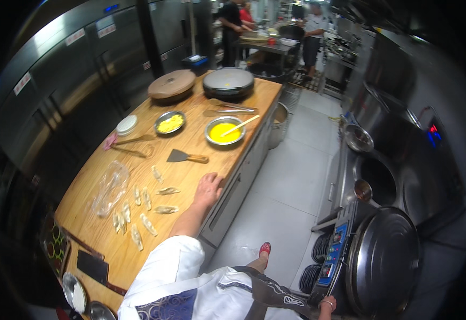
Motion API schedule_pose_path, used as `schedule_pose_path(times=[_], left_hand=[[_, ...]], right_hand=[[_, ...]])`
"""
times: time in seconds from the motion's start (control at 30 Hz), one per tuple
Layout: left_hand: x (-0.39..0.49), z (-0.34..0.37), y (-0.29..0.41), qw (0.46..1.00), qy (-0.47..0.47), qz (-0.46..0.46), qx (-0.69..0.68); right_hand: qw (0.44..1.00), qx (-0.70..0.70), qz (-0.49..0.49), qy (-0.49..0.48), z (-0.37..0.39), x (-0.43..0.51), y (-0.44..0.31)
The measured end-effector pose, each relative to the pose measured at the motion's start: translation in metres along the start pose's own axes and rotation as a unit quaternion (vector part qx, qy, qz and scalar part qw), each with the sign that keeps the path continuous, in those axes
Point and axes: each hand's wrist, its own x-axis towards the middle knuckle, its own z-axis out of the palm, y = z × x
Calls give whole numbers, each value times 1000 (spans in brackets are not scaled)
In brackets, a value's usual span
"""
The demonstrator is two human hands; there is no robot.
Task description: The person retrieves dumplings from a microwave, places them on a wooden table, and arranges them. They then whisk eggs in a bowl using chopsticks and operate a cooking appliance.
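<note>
My left hand (pixel 208 190) rests on the near edge of the wooden worktable (pixel 195 180), holding nothing, with its fingers slightly apart. Several uncooked dumplings (pixel 147 199) lie loose on the wood to its left. Just beyond the fingertips is a scraper (pixel 187 156) with a wooden handle. Farther along stands a metal bowl of yellow liquid (pixel 224 133), a light stick leaning in it. At the bottom right, my right hand (pixel 328 304) is at the front of a round electric griddle (pixel 389 256) with a blue control panel. Its fingers are too small to make out.
Crumpled clear plastic (pixel 111 188), wooden tools (pixel 133 140) and a bowl of yellow food pieces (pixel 169 123) occupy the table. Two round lidded pans (pixel 228 82) stand at its far end. A tiled aisle (pixel 279 188) separates table and stove. Other people (pixel 313 34) stand far back.
</note>
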Motion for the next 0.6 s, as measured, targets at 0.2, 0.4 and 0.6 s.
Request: schedule_pose_path(times=[0.2, 0.4, 0.6], left_hand=[[1, -2, 0, 1000, 3, 1, -1], [1, -7, 2, 1000, 4, 3, -6], [0, -9, 2, 1000, -4, -2, -15]], right_hand=[[980, -130, -144, -36, 8, 11, 10], [934, -195, -293, 59, 33, 27, 36], [914, -191, -355, 35, 43, 49, 35]])
